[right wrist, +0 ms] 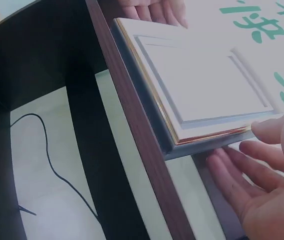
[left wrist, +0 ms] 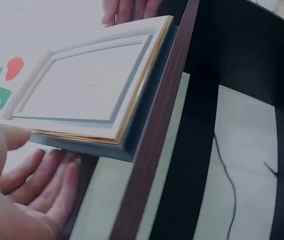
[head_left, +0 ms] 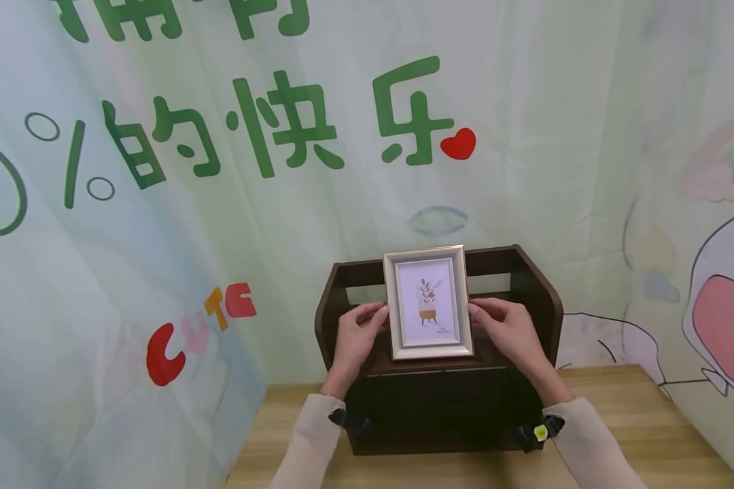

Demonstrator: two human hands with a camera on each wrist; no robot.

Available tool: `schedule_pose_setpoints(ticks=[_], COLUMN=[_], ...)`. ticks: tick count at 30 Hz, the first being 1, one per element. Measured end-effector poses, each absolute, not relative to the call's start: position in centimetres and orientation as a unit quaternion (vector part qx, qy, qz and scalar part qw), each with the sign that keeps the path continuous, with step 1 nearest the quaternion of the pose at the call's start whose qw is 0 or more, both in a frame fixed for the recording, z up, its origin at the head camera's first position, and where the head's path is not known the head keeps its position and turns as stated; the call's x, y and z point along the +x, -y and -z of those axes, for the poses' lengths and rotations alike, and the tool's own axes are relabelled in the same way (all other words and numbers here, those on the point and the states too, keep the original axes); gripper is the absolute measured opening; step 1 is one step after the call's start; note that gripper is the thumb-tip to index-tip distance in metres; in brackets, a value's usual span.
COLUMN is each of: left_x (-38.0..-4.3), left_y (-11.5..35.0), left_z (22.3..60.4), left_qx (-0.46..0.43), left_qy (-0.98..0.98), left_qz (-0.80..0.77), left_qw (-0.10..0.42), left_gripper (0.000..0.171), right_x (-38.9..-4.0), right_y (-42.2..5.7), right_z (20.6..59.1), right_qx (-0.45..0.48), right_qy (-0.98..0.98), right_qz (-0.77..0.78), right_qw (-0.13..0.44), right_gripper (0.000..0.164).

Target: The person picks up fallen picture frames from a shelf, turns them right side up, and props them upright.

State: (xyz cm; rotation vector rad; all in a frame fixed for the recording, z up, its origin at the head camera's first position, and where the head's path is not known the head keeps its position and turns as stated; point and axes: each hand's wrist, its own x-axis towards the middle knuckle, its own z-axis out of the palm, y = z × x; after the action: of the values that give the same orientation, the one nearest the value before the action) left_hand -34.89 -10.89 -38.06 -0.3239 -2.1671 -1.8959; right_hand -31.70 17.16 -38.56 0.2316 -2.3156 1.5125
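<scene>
A picture frame point(head_left: 429, 302) with a pale gold border and a potted-plant print stands nearly upright on the upper level of a dark brown shelf point(head_left: 446, 414). My left hand point(head_left: 356, 339) pinches its left edge, thumb at the front and fingers toward the back. On the opposite edge, my right hand point(head_left: 515, 333) holds it the same way. Both wrist views show the thumbs right at the rim of the picture frame point(left wrist: 84, 82), its lower edge close against the shelf's front board point(right wrist: 127, 100).
The shelf has raised side panels point(head_left: 541, 292) and a back rail point(head_left: 492, 261). It stands on a wooden tabletop point(head_left: 612, 401). Behind it hangs a printed fabric backdrop point(head_left: 318, 224) with green characters and a red heart.
</scene>
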Motion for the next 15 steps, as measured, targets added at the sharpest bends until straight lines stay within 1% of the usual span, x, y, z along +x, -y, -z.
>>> schedule_pose_setpoints(ticks=[4,7,9,12,13,15], left_x=[-33.2,-31.5,-30.3,-28.6,-28.0,-27.0], left_y=[12.0,13.2,14.0,15.5,16.1,17.2], left_z=[37.4,36.5,35.9,35.4,35.4,35.6], left_qx=[-0.128,-0.162,-0.195,-0.245,-0.251,-0.248], left_qy=[0.784,0.824,0.841,0.843,0.841,0.838], left_qz=[0.593,0.516,0.455,0.367,0.338,0.292], left_qw=[0.135,0.171,0.217,0.308,0.339,0.387], left_gripper=[0.027,0.023,0.021,0.016,0.015,0.018], right_x=[-30.0,-28.4,-27.2,-25.3,-24.8,-23.7], right_y=[-17.6,-17.9,-18.3,-19.0,-19.3,-20.2], right_z=[38.2,37.5,37.0,36.8,36.9,37.1], right_qx=[0.070,0.080,0.094,0.122,0.135,0.154], right_qy=[0.852,0.863,0.861,0.844,0.835,0.816], right_qz=[-0.478,-0.443,-0.425,-0.401,-0.394,-0.376], right_qw=[0.203,0.230,0.262,0.334,0.360,0.412], right_gripper=[0.045,0.045,0.040,0.029,0.027,0.030])
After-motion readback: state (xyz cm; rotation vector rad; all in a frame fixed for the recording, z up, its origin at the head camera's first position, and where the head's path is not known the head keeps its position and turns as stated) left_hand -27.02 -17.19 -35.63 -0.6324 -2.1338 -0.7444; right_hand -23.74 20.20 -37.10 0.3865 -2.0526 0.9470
